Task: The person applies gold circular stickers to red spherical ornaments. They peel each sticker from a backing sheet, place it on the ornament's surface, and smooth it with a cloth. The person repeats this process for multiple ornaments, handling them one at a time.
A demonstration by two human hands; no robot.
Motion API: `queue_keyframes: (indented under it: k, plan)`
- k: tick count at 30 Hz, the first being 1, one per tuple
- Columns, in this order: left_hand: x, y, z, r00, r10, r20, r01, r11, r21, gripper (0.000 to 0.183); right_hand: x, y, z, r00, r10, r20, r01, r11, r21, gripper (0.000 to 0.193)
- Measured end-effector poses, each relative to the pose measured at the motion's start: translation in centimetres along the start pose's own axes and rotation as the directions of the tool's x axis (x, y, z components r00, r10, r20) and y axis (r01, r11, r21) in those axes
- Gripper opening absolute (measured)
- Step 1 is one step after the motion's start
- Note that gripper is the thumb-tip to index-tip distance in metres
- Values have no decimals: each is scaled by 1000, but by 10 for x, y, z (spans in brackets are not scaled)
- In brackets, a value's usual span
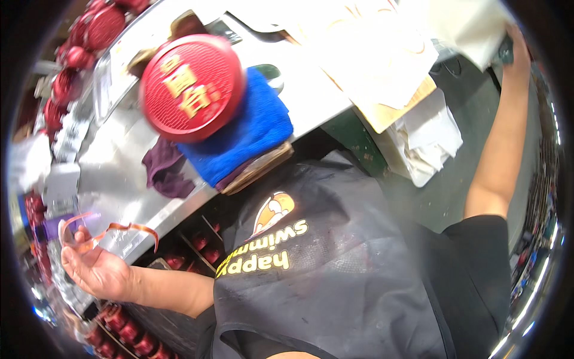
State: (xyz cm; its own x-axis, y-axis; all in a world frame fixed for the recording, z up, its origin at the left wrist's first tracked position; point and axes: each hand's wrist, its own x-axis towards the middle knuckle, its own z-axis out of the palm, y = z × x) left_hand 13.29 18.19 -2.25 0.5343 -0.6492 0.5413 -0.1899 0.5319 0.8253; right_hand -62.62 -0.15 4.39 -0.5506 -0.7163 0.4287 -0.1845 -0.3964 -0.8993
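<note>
At the left, my left hand (98, 269) has its fingers curled around a thin, shiny orange-red strip (128, 227), whose loose end trails toward the table. Far off at the upper right, my right arm reaches out. My right hand (519, 57) is closed at the edge of a pale sheet (472, 30), against a small dark greenish thing; blur hides what exactly it grips. Between the hands, a round red lid-like piece (194, 87) with raised gold characters rests on a folded blue towel (257, 131) near the table's front edge.
A purple cloth (167, 167) lies on the metal table (119, 149). White sheets (382, 60) are stacked on a board farther right, beside a white bin (427, 143) of crumpled material. Red round pieces (104, 27) line the far left; more red items (128, 329) stand low at the left.
</note>
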Motion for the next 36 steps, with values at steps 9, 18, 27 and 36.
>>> queue_keyframes:
  k: [9,18,27,36]
  plan:
    - [52,5,63,960,-153,235,189,972,-141,26,-174,294,-358,416,654,-631,-826,563,39,13]
    - [92,9,206,819,-166,549,331,918,-217,22,-71,200,-144,957,284,-55,-289,951,-113,35]
    - [130,7,297,669,-285,687,694,571,-439,14,-140,-41,244,520,-393,758,453,880,145,24]
    - [117,13,332,871,-160,465,451,637,-626,18,-169,-25,355,607,-339,719,238,940,244,26]
